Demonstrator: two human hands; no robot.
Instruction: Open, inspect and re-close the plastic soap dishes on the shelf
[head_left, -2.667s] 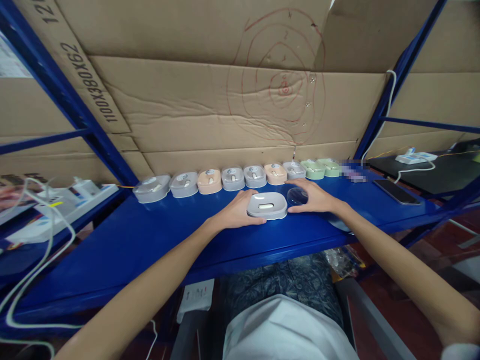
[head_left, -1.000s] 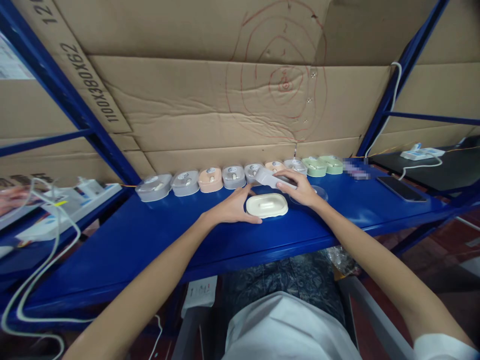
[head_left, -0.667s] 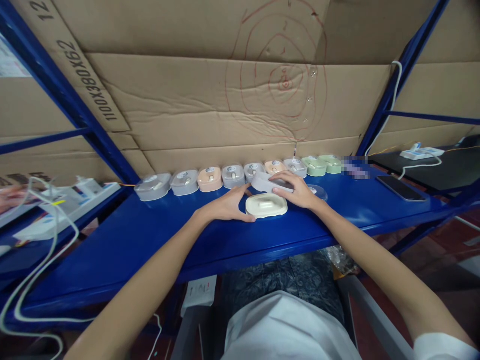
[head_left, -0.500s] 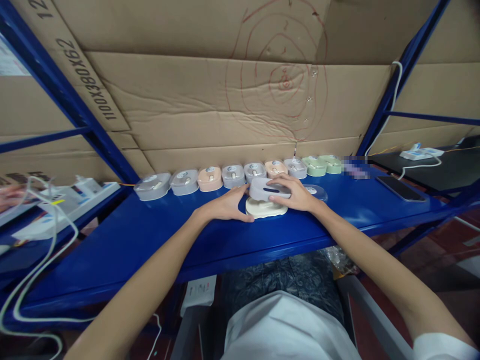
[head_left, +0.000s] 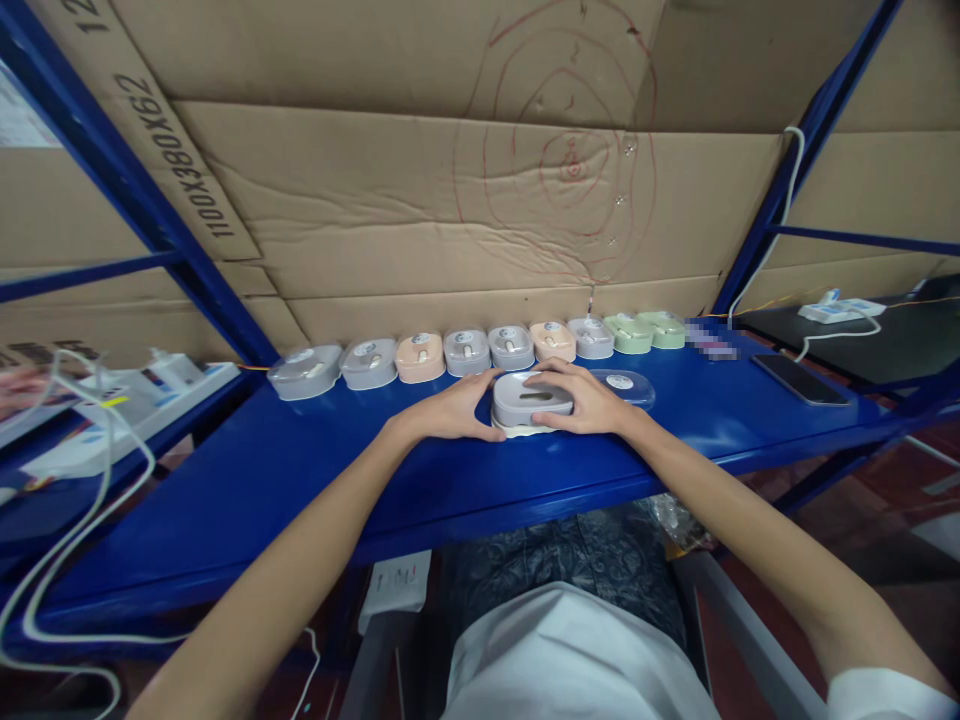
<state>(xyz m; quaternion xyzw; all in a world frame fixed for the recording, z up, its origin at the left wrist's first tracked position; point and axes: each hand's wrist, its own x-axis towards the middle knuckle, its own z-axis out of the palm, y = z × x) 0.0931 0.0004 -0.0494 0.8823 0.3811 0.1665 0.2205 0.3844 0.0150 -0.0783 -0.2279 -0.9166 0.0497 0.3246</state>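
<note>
The grey cover (head_left: 531,398), which half a second ago was tilted in the air above the cream base (head_left: 517,430), now sits down over it, so only a thin cream edge shows at the front (the two parts look mated, or nearly so). The left hand (head_left: 450,412) has its grip narrow against the cover's left end, thumb up at the far corner. The right hand (head_left: 581,400) lies over the cover's right end, fingers spread on top, holding it down. Just right of the cover, on the blue shelf (head_left: 300,470), lies a clear lid (head_left: 626,385). Beyond the cover runs the row of closed cases (head_left: 465,350) along the cardboard (head_left: 420,240).
</note>
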